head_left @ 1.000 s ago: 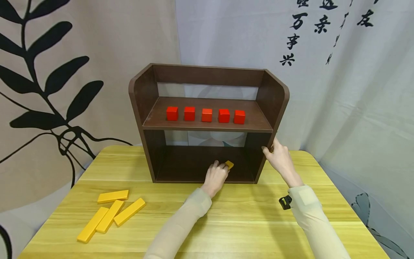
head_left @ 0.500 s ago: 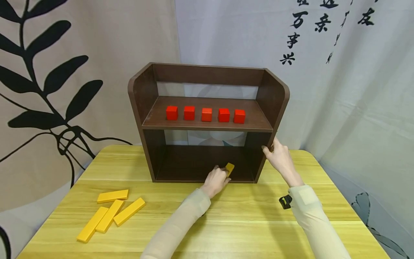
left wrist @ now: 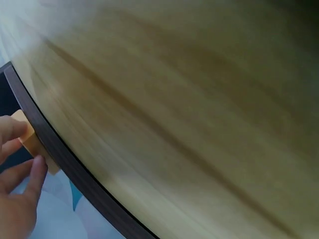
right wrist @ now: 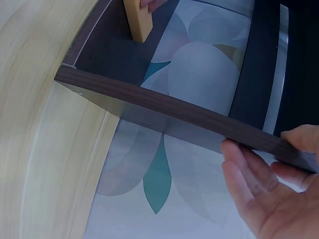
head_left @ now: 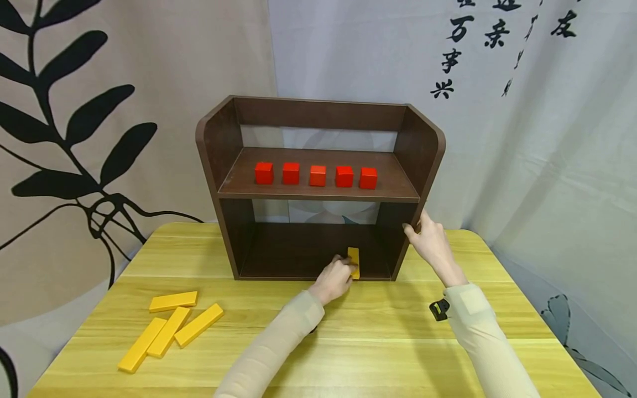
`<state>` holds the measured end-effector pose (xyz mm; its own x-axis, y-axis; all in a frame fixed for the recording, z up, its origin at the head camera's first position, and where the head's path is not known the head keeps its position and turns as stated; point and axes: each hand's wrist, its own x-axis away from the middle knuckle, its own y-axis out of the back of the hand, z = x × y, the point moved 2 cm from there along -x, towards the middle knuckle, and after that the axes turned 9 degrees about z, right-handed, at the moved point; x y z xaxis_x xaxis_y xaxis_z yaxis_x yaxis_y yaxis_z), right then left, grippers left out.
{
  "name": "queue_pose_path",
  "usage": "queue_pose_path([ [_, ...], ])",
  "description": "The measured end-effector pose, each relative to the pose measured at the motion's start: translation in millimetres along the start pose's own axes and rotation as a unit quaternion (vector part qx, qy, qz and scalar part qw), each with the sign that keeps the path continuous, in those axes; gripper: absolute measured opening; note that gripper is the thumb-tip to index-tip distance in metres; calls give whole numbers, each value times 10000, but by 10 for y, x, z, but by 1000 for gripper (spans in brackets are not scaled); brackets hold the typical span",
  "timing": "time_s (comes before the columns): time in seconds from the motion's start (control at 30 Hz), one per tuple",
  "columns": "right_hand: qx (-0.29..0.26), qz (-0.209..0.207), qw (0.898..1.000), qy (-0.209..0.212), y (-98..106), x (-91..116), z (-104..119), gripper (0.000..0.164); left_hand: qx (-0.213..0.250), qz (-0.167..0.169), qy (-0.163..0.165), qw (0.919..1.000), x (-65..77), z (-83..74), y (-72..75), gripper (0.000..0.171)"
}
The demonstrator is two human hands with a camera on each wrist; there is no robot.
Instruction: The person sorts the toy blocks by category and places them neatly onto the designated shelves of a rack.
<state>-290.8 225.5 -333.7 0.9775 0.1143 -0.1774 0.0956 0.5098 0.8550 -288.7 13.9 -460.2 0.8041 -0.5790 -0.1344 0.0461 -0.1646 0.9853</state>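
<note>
My left hand [head_left: 332, 278] pinches a yellow wooden block [head_left: 354, 255] between thumb and fingers. The block stands upright at the front of the lower level of a dark brown shelf [head_left: 320, 115], toward its right side. In the left wrist view the fingertips press on the block [left wrist: 34, 145] beside the shelf's front edge. With thumb on one face and fingers on the other, my right hand [head_left: 431, 246] grips the shelf's right side panel. The right wrist view shows that panel [right wrist: 164, 105] running between the right hand [right wrist: 279, 194] and the block.
Several red cubes [head_left: 317, 176] stand in a row on the shelf's upper level. On the left of the wooden table [head_left: 378, 354] lie several more yellow blocks [head_left: 169, 331]. A printed curtain [head_left: 348, 55] hangs behind the table.
The yellow block has turned from a tilted position to upright on the lower level, with my left hand still on it. My right hand has kept its place on the side panel.
</note>
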Motion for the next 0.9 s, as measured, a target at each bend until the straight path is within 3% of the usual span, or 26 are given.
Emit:
queue_pose_path([
  [0.17,-5,28,10000,7,-1,8,-2,30,-140,-78,340,9993,-15,-24,-21,25],
  [0.33,-44,37,10000,58,7,10,4,32,-325,-135,458,9983,-42,-35,-45,23],
  [0.63,-83,55,9999,57,6,7,-2,31,-266,112,490,9984,-14,-28,-11,31],
  [0.9,-71,2,10000,66,2,1,-6,31,-47,48,271,9996,45,11,3,29],
])
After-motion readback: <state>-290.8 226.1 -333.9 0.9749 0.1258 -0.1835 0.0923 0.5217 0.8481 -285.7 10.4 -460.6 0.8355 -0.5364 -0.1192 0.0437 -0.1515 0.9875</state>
